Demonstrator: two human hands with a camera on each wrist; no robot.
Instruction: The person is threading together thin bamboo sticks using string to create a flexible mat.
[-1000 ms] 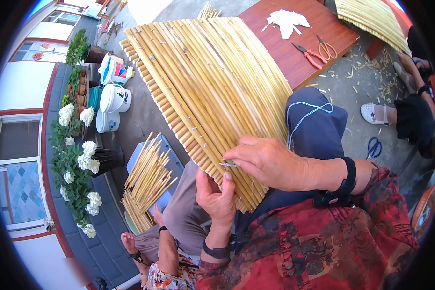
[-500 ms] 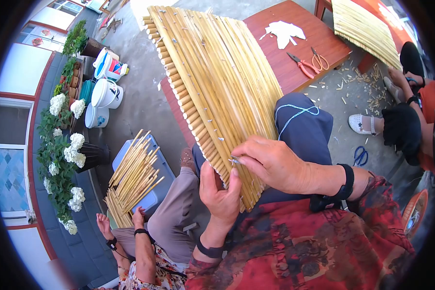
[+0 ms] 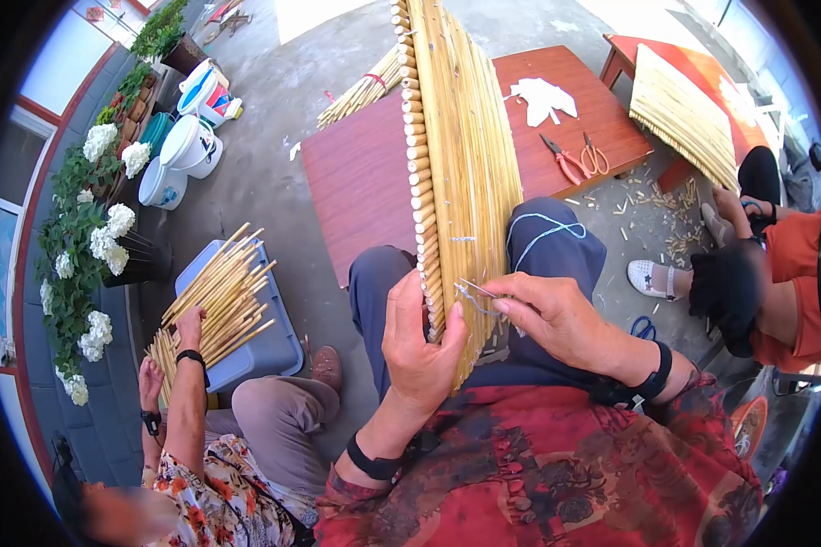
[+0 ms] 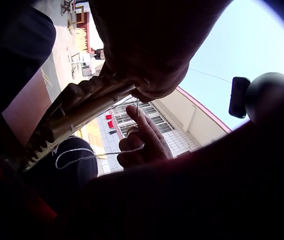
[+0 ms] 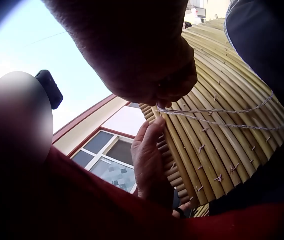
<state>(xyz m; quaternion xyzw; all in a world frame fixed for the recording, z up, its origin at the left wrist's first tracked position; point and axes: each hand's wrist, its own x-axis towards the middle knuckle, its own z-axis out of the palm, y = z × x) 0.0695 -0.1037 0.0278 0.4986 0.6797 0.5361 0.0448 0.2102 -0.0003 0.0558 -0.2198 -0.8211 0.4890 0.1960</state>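
A mat of reed stalks (image 3: 470, 155), tied with rows of thread knots, stands tilted over the lap in the head view. My left hand (image 3: 418, 351) grips its near edge, thumb on the face and fingers at the cut stalk ends. Just right of that thumb, my right hand (image 3: 556, 319) pinches a thin metal needle (image 3: 477, 287). In the left wrist view the needle (image 4: 137, 106) points at the mat's edge, and pale string (image 4: 74, 151) loops from the fingers. Two strands of string (image 5: 217, 111) cross the mat's face in the right wrist view.
Under the mat's far part stands a low red table (image 3: 356, 173) with red-handled pliers (image 3: 566, 159), scissors (image 3: 596, 157) and white paper (image 3: 545, 98). At left, a person sits by a blue bin (image 3: 278, 333) topped with reeds (image 3: 219, 301). Another mat (image 3: 684, 109) lies at right, near another person.
The mat has swung from leaning left to nearly upright and edge-on as the head view shifted. My right hand has drawn back slightly with the needle; my left still grips the edge.
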